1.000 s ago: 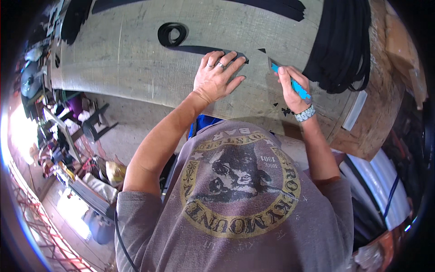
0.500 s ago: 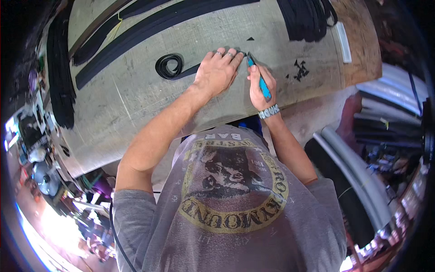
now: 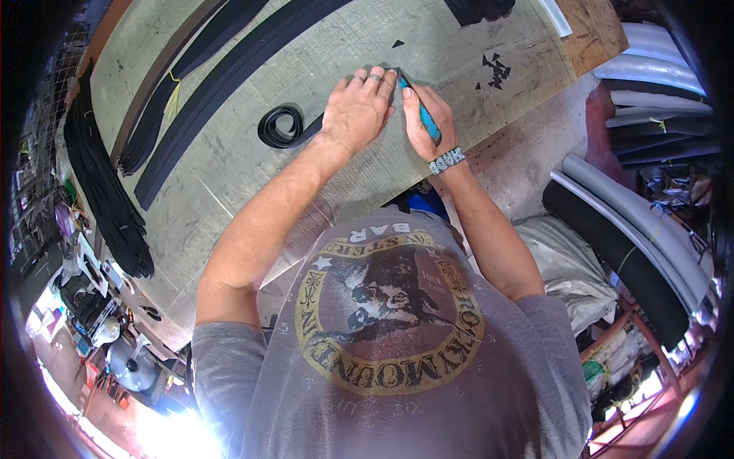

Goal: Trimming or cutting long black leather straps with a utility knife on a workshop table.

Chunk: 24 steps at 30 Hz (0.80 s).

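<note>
Now drawn together beside the coiled black strip on the surface: left hand flattened, pinning the strip's tail, right hand clenched round the blue knife, blade newly down at the fingertips.

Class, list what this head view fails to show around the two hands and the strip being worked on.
1. Strip under the left hand: covered by the palm.
2. Knife tip: too small, pressed against the left fingers.
3. Knife handle: partly wrapped by the right hand.
4. Black scraps: too small to tell their material.
</note>
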Tool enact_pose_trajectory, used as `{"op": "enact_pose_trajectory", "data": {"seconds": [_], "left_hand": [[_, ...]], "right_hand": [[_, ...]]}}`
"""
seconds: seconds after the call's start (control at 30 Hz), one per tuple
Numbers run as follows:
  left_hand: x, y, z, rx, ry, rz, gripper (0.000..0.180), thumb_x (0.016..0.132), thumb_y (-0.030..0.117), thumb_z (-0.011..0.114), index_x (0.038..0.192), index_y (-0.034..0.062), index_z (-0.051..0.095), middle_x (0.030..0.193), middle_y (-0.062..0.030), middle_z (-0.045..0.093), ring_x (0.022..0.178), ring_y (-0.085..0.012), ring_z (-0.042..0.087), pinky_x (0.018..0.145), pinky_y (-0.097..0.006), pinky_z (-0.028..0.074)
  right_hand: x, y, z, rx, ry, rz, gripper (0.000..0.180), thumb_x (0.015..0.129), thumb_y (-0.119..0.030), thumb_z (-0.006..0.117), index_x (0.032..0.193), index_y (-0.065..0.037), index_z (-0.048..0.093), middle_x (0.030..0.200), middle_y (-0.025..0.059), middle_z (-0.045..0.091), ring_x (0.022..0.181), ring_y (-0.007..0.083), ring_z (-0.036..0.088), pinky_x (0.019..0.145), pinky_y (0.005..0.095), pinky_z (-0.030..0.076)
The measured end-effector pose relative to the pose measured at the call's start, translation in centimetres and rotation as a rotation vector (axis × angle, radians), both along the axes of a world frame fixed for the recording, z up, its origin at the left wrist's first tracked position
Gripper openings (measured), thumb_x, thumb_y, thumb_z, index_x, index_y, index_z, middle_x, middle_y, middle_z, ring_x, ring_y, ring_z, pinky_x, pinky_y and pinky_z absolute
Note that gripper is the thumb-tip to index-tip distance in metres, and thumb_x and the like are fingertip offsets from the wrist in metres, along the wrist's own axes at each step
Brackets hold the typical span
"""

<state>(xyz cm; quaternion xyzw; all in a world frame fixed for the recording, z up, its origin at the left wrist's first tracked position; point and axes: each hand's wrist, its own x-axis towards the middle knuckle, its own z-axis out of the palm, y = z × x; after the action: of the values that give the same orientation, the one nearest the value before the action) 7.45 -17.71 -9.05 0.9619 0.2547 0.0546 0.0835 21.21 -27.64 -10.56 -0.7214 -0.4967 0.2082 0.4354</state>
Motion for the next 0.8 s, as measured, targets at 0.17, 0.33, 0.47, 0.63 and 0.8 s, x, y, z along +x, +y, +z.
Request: {"op": "enact_pose_trajectory", "data": {"seconds": [0.17, 0.33, 0.47, 0.63, 0.8], "left_hand": [[0.0, 0.1, 0.0, -0.03, -0.008, 0.003, 0.058, 0.09, 0.027, 0.069, 0.141, 0.0057, 0.051, 0.124, -0.0117, 0.057, 0.113, -0.0283, 0.058, 0.09, -0.041, 0.051], [0.0, 0.0, 0.0, -0.036, -0.01, 0.027, 0.058, 0.09, 0.026, 0.069, 0.141, 0.0058, 0.051, 0.124, -0.0115, 0.057, 0.114, -0.0284, 0.058, 0.09, -0.042, 0.05], [0.1, 0.1, 0.1, -0.064, -0.011, 0.031, 0.058, 0.09, 0.026, 0.069, 0.141, 0.0061, 0.051, 0.124, -0.0115, 0.056, 0.114, -0.0284, 0.057, 0.091, -0.043, 0.05], [0.1, 0.3, 0.6, -0.105, 0.026, 0.029, 0.059, 0.091, 0.027, 0.069, 0.143, 0.0064, 0.049, 0.126, -0.0115, 0.055, 0.114, -0.0284, 0.057, 0.091, -0.042, 0.049], [0.2, 0.8, 0.2, -0.093, -0.008, 0.005, 0.061, 0.09, 0.028, 0.07, 0.143, 0.0063, 0.048, 0.128, -0.0115, 0.055, 0.114, -0.0289, 0.057, 0.093, -0.042, 0.049]], "right_hand": [[0.5, 0.6, -0.5, 0.052, -0.049, 0.022, 0.028, 0.103, -0.021, 0.051, 0.103, 0.003, 0.065, 0.089, 0.0197, 0.065, 0.08, 0.0367, 0.064, 0.071, 0.0419, 0.05], [0.5, 0.6, -0.3, 0.022, -0.025, 0.005, 0.027, 0.103, -0.02, 0.051, 0.1, 0.004, 0.065, 0.086, 0.0196, 0.064, 0.077, 0.0371, 0.063, 0.069, 0.0422, 0.049], [0.5, 0.5, 0.1, 0.016, -0.061, 0.016, 0.026, 0.102, -0.019, 0.052, 0.1, 0.004, 0.065, 0.086, 0.0199, 0.064, 0.077, 0.038, 0.063, 0.069, 0.0428, 0.049], [0.7, 1.1, 0.5, -0.008, -0.029, 0.056, 0.03, 0.102, -0.024, 0.048, 0.104, 0.001, 0.064, 0.087, 0.0222, 0.062, 0.08, 0.0409, 0.061, 0.071, 0.0478, 0.049], [1.0, 1.3, 0.8, -0.079, -0.053, 0.051, 0.029, 0.102, -0.024, 0.048, 0.101, 0.001, 0.063, 0.089, 0.0227, 0.062, 0.083, 0.0428, 0.061, 0.073, 0.0485, 0.05]]}}
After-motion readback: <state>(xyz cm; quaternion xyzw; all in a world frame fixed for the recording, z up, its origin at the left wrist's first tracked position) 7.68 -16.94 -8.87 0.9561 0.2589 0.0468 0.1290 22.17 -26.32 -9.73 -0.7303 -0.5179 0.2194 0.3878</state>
